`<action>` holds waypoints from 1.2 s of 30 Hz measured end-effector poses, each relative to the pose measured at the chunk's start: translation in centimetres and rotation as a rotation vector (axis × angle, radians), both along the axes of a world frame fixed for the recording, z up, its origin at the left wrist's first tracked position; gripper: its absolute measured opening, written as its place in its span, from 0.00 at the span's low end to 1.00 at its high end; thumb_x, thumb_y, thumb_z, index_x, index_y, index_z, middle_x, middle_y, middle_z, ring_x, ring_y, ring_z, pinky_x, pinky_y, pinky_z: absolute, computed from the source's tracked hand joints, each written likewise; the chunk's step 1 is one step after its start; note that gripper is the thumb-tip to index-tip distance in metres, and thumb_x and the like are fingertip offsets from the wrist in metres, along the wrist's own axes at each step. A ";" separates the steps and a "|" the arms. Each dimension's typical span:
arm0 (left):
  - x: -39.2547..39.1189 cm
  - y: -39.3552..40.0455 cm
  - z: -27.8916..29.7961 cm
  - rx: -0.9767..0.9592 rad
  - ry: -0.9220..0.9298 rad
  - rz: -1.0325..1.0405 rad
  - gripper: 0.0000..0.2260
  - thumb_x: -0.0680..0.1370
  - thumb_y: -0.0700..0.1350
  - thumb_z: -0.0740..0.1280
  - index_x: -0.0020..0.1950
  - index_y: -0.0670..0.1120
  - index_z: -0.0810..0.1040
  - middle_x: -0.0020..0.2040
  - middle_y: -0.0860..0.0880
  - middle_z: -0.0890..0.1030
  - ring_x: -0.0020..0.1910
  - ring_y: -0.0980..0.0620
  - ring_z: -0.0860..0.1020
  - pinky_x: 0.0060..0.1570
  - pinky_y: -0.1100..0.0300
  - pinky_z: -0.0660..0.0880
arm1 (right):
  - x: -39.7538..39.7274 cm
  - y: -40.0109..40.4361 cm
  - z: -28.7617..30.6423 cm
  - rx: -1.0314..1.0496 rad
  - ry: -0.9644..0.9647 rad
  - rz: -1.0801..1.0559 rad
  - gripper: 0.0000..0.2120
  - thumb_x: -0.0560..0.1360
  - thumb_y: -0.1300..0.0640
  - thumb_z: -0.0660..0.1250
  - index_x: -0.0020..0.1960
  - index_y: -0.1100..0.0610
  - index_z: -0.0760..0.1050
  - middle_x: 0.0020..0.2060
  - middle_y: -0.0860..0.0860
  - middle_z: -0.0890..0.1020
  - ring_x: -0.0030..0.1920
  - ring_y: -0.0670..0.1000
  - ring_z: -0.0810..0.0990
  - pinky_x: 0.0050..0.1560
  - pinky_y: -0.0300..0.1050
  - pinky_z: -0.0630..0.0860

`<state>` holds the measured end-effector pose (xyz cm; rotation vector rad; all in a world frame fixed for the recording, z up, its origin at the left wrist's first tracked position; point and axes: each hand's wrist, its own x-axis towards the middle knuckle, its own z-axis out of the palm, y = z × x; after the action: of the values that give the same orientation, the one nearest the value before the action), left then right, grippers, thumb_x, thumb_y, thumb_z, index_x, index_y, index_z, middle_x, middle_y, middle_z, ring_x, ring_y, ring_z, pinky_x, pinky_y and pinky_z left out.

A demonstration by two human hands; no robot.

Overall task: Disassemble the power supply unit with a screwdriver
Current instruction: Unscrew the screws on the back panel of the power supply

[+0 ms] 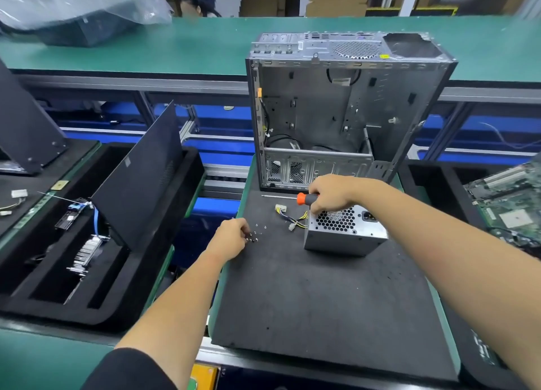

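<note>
Right hand (332,194) is wrapped around the orange-and-black handle of the screwdriver (295,197), shaft pointing left, hovering right over the top edge of the power supply unit (345,231). Left hand (231,238) is down on the black foam mat (322,296) with fingers curled in around a little cluster of screws (254,235); can't really tell if it's actually pinching one. The PSU sits on the mat just in front of the gutted computer case (345,108), cable bundle (291,218) trailing off its left side.
</note>
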<state>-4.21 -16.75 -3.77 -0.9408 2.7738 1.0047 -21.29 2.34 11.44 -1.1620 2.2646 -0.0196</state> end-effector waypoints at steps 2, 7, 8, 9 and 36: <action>-0.3 0.1 1.1 -0.057 0.137 0.058 0.09 0.75 0.33 0.61 0.46 0.46 0.77 0.46 0.47 0.79 0.42 0.50 0.76 0.43 0.60 0.73 | -0.1 0.5 1.4 -0.055 0.044 0.017 0.11 0.72 0.53 0.72 0.40 0.56 0.72 0.35 0.50 0.74 0.37 0.52 0.71 0.33 0.43 0.64; -3.9 2.4 7.1 -0.008 0.476 0.063 0.19 0.78 0.42 0.64 0.69 0.49 0.68 0.52 0.52 0.71 0.40 0.51 0.73 0.45 0.59 0.72 | -0.5 2.1 7.3 -0.227 0.160 0.011 0.13 0.69 0.49 0.77 0.46 0.51 0.75 0.42 0.46 0.77 0.43 0.51 0.76 0.38 0.44 0.69; -4.9 3.5 8.2 0.027 0.479 -0.027 0.23 0.78 0.43 0.65 0.72 0.51 0.65 0.53 0.53 0.70 0.37 0.53 0.71 0.44 0.60 0.72 | -0.7 2.6 8.4 -0.249 0.183 0.003 0.13 0.69 0.48 0.77 0.45 0.51 0.76 0.41 0.46 0.77 0.43 0.51 0.78 0.37 0.43 0.69; -5.8 4.8 9.2 0.041 0.470 -0.136 0.24 0.78 0.43 0.65 0.74 0.51 0.63 0.54 0.52 0.70 0.36 0.54 0.71 0.43 0.61 0.72 | -0.7 3.2 9.5 -0.266 0.205 -0.008 0.13 0.68 0.47 0.78 0.45 0.51 0.77 0.41 0.47 0.79 0.42 0.52 0.80 0.35 0.43 0.70; -10.7 15.4 9.4 0.131 0.405 -0.474 0.08 0.74 0.39 0.71 0.41 0.52 0.82 0.41 0.56 0.75 0.35 0.61 0.73 0.38 0.73 0.67 | -0.4 10.5 11.4 -0.359 0.367 -0.237 0.13 0.66 0.54 0.73 0.39 0.67 0.81 0.28 0.57 0.77 0.26 0.52 0.67 0.25 0.38 0.65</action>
<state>-14.89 -1.37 5.61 -0.0449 2.9605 1.3768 -21.67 12.89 22.84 -1.1365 2.8009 -0.3436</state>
